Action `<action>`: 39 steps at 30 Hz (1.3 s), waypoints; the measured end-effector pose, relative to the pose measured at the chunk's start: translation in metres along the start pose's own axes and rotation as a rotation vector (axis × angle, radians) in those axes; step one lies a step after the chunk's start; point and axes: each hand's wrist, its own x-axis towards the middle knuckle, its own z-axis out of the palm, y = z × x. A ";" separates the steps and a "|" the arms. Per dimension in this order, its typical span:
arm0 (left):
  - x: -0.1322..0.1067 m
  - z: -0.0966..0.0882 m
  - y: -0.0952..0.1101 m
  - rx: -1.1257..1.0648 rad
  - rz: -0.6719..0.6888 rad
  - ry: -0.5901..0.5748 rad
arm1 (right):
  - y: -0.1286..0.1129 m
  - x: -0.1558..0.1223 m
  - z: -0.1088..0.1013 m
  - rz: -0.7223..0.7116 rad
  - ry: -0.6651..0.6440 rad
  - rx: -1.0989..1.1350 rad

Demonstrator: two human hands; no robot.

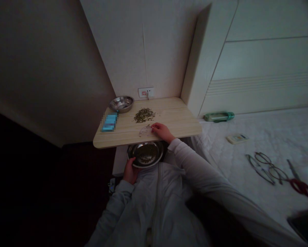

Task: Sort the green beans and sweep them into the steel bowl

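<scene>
My left hand grips the rim of a shiny metal bowl, below the table's front edge and close to my body. Small dark green bits lie inside that bowl. Over the wooden tabletop, my right hand has its fingers pinched at the edge of a small see-through piece, perhaps plastic; its exact kind is unclear. A few dark bits show on or under this piece. Just behind it, a loose pile of dried greenish bits is spread on the tabletop.
A second metal bowl stands at the table's back left, behind a blurred blue rectangle. A wall socket is behind. On the bed lie a green-capped bottle, a pale remote, eyeglasses and red-handled scissors.
</scene>
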 end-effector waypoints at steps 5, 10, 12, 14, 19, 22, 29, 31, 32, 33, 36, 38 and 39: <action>-0.003 0.003 0.001 0.001 -0.040 -0.003 | -0.003 0.002 0.005 -0.001 0.012 0.051; -0.003 0.002 0.000 -0.005 -0.045 -0.003 | -0.004 0.003 0.011 -0.014 0.011 0.027; -0.003 0.003 0.000 0.002 -0.031 0.014 | -0.003 0.003 0.012 -0.016 0.011 0.020; -0.004 0.004 0.000 0.013 -0.011 0.033 | -0.003 0.002 0.011 -0.018 0.007 0.008; -0.007 0.006 0.000 0.022 0.022 0.036 | -0.006 -0.002 0.008 -0.015 -0.002 -0.033; -0.007 0.005 -0.001 0.026 0.022 0.032 | -0.008 -0.003 0.007 -0.012 -0.012 -0.037; -0.004 0.001 -0.002 0.033 0.024 0.018 | -0.006 -0.002 0.006 -0.008 -0.028 0.015; -0.004 0.002 -0.001 0.043 0.020 0.032 | -0.006 -0.002 0.007 -0.008 -0.016 0.048; -0.005 0.002 -0.001 0.048 0.019 0.044 | -0.006 -0.001 0.006 -0.009 -0.006 0.059; -0.005 0.002 -0.001 0.050 0.019 0.055 | -0.006 -0.001 0.006 -0.010 0.004 0.062; -0.006 0.003 -0.001 0.045 0.037 0.067 | -0.007 -0.002 0.006 -0.019 0.015 0.044; -0.006 0.003 -0.002 0.038 0.038 0.051 | -0.007 -0.001 0.006 -0.016 0.021 0.030; -0.005 0.003 -0.002 0.038 0.031 0.042 | -0.007 -0.001 0.006 -0.014 0.029 0.025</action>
